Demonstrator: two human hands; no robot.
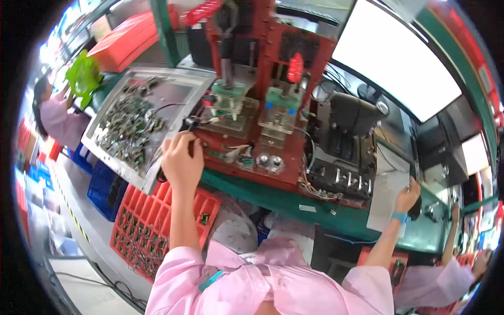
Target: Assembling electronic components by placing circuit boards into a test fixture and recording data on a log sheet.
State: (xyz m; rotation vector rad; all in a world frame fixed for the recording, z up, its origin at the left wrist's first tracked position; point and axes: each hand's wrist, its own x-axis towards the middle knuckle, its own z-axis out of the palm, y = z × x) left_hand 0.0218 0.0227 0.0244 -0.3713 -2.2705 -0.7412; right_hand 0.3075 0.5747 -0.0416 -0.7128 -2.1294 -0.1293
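My left hand point(182, 161) is closed, with curled fingers, between the metal tray and the red test fixture point(247, 176). Just beyond its fingertips is a small black part point(190, 123) with a cable; what the fingers hold is hidden. The metal tray point(144, 181) bears a heap of small circuit boards point(128, 123). Two clear-and-green press heads stand on the fixture, one with a red-handled lever point(295, 68). At the right my right hand point(405, 198), wearing a blue wrist strap point(400, 216), grips a rounded black object point(416, 209) that looks like a computer mouse.
A black device with metal latches point(349, 181) stands right of the fixture, before a bright monitor point(401, 58). Below the tray lies a red divided crate point(137, 231) of small boards and wires. Co-workers in pink point(58, 118) are at both sides.
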